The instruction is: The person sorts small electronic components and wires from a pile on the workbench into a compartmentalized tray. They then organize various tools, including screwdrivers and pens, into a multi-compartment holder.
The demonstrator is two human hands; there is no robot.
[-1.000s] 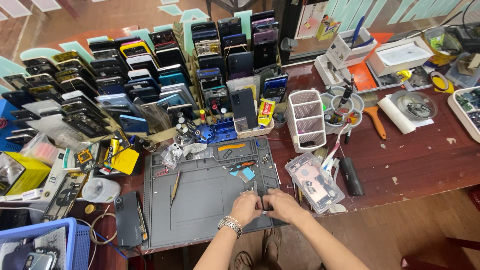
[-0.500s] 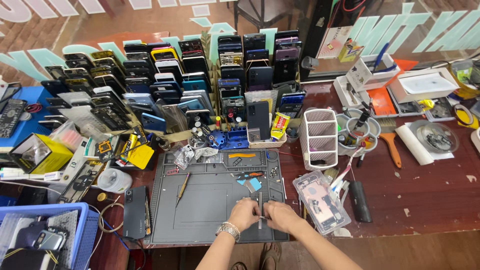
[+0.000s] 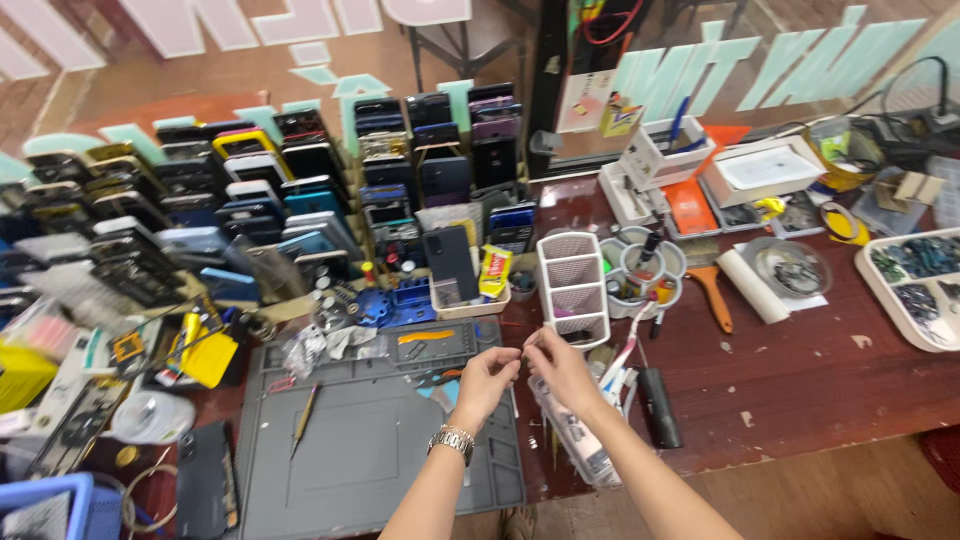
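My left hand point(image 3: 487, 378), with a metal watch point(image 3: 452, 441) on the wrist, and my right hand point(image 3: 560, 364) are raised together over the right edge of the grey work mat point(image 3: 360, 460). Their fingertips meet and pinch a small thin part point(image 3: 522, 349), too small to identify. Under my right forearm lies a clear plastic bag of parts point(image 3: 578, 452). A white mesh basket point(image 3: 572, 286) stands just beyond the hands. A thin screwdriver point(image 3: 303, 422) rests on the mat to the left.
Rows of upright phones point(image 3: 300, 200) fill the back left of the red-brown table point(image 3: 820, 380). A black cylinder point(image 3: 660, 406), cups of tools point(image 3: 640, 265), an orange-handled brush point(image 3: 712, 292) and a white parts tray point(image 3: 915, 290) sit on the right. A blue basket point(image 3: 50, 505) is at the lower left.
Both hands have lifted from the mat's near edge and moved forward and right, fingertips now pinched together in the air. The view has moved closer.
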